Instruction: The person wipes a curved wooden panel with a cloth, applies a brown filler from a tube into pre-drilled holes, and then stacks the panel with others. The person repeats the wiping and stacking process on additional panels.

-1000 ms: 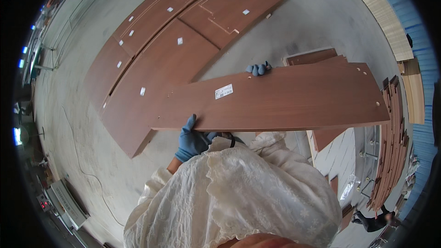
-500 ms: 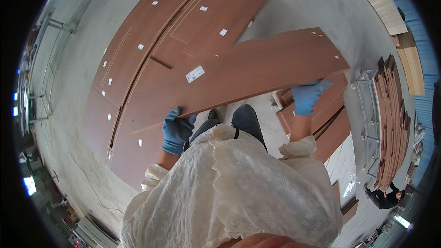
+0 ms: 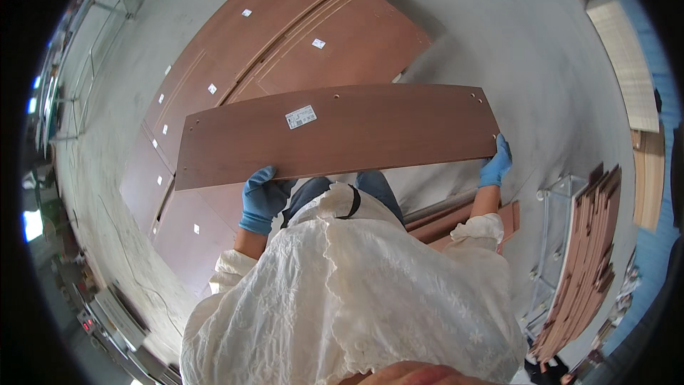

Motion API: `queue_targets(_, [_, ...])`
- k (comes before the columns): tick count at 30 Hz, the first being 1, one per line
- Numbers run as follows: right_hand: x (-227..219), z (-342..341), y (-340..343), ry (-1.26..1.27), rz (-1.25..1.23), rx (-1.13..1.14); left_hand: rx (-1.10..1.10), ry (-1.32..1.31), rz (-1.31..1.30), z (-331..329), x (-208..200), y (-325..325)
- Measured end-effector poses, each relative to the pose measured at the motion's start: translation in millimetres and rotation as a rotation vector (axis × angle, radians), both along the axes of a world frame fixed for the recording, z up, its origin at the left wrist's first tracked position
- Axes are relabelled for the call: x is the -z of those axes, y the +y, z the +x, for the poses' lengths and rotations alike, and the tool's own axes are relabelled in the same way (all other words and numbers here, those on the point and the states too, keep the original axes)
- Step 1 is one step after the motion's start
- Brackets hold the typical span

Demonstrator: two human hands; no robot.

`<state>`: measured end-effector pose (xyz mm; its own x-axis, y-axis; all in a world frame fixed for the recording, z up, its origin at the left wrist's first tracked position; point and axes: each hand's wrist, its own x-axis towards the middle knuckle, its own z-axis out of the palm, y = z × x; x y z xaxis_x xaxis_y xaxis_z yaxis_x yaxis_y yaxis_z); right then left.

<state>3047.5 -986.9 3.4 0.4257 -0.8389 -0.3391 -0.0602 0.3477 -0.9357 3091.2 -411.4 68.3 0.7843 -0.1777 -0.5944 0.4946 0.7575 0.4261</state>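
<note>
A long reddish-brown wooden panel (image 3: 385, 125) spans the view in front of me, with a white label and several small drilled holes near its edges. My left hand (image 3: 264, 201), in a blue glove, grips the panel's near edge left of its middle, thumb on top and fingers underneath. At the right end, my gloved right hand (image 3: 497, 162) holds the near corner, thumb up along the short edge; its other fingers are partly hidden. Beyond and to the left, larger brown panels (image 3: 356, 50) with white labels lie side by side, partly covered by the held one.
More brown boards (image 3: 445, 222) lie low beside my right forearm. On the right stands a metal rack (image 3: 548, 242) with a stack of brown panels (image 3: 581, 264). Pale boards (image 3: 623, 64) line the far right by a blue wall. A metal frame (image 3: 89, 64) stands far left.
The held panel has swung clockwise to lie nearly level across my view. My right hand has shifted from under the near edge to the right-end corner. The whole view has turned somewhat.
</note>
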Motion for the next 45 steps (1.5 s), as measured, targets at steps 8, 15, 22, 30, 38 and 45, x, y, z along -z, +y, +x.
queue_targets(8, [-35,185,-79,0.741,-0.070,-0.852,-0.152,0.060,-0.064,64,37,-23])
queue_targets(15, [7,374,-94,1.063,-0.366,-1.093,-0.284,-0.022,-0.230,143,91,-66])
queue_targets(22, [118,512,-127,0.869,-0.765,-1.090,-0.469,-0.039,-0.079,181,121,-133])
queue_targets(30, [159,582,-131,0.894,-0.902,-1.311,-1.067,0.451,-0.034,204,148,-246])
queue_targets(38, [162,528,-130,1.161,-0.899,-1.329,-1.205,0.643,0.006,164,240,-271])
queue_targets(45, [181,587,-104,0.906,-0.870,-1.237,-1.161,0.390,-0.132,195,309,-260])
